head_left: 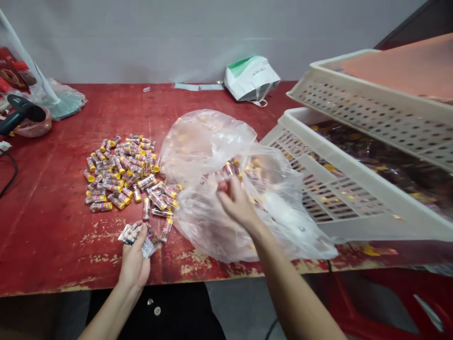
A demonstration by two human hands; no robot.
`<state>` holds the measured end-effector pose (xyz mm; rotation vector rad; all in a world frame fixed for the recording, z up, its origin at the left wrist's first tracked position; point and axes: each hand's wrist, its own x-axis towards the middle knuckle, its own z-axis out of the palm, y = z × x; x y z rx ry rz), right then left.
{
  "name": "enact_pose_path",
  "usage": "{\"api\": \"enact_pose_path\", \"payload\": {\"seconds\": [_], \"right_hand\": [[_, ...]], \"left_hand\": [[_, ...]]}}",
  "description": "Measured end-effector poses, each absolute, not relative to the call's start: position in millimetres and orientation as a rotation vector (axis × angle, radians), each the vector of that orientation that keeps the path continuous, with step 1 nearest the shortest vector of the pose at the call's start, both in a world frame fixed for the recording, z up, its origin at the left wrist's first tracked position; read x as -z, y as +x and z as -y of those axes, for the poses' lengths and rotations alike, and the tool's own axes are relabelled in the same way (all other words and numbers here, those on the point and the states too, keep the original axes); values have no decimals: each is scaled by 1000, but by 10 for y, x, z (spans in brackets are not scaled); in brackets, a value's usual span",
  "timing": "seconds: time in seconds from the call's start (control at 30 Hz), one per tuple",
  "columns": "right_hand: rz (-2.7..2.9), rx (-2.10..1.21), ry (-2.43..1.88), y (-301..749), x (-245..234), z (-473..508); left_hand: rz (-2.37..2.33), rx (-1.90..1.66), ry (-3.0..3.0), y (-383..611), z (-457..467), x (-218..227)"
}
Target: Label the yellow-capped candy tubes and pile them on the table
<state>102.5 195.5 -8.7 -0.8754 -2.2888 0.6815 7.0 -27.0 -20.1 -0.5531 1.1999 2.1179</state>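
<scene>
Here we go: the left hand (134, 262) and the right hand (235, 200) are working well apart over the worn red tabletop (49, 236). The left hand is closed around a small bunch of wrapped packets (136, 238), their ends poking out past the fingers. Just above it sits a loose heap of yellow-capped tubes (120, 172), spilling right up against a crumpled clear plastic bag (201, 146). The right hand is down on that bag, fingers curled at the film beside more tubes (230, 167), but whether it's gripping one, I can't tell! Off to the right, stacked off-white perforated crates (357, 156) overhang the tabletop, dark packets (382, 160) inside. Further back, a white-and-green bag (251, 78) leans on the wall, with a black hand-held dryer (21, 111) at far left.
</scene>
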Motion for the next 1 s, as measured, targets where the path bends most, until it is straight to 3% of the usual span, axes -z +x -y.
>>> {"api": "enact_pose_path", "payload": {"seconds": [0.13,0.37,0.5,0.7,1.0], "right_hand": [[2064,-1551,-691,1104,258,-909],[1528,-1928,-765,779,396,-417],[1652,-1839,-705,897,264,-490],[2157,-1326,-489,1320,141,-527],[2161,-877,-345,1404,235,-504]], "left_hand": [[-1151,-2227,-503,193,147,185],[-1214,-2281,-456,272,247,147],[-1162,-2258,-515,245,263,95],[-1097,-2204,-595,174,261,-8],[-1062,-2115,-576,265,260,-81]]}}
